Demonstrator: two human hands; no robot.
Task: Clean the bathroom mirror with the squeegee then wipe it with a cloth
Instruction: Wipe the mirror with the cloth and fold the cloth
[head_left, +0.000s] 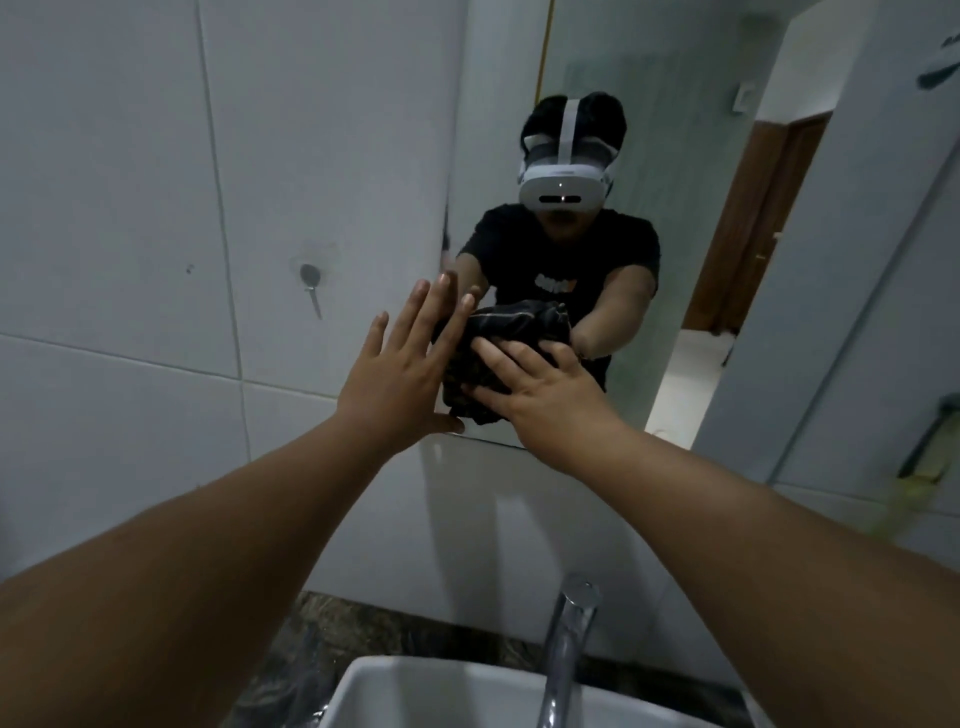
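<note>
The bathroom mirror (675, 156) hangs on the tiled wall above the sink. A dark, crumpled cloth (478, 379) is pressed against the mirror's lower left corner. My right hand (540, 395) lies flat on the cloth with fingers spread, holding it to the glass. My left hand (400, 364) is open, its fingers apart, flat against the mirror's left edge beside the cloth. The mirror reflects the cloth and a person in a black shirt. At the right edge a blurred green and yellow object (924, 457) may be the squeegee; I cannot tell.
A white sink (415, 691) and a chrome faucet (566, 649) sit right below my arms, on a dark stone counter (311, 644). A small metal hook (310, 283) sticks out of the white wall tiles at left.
</note>
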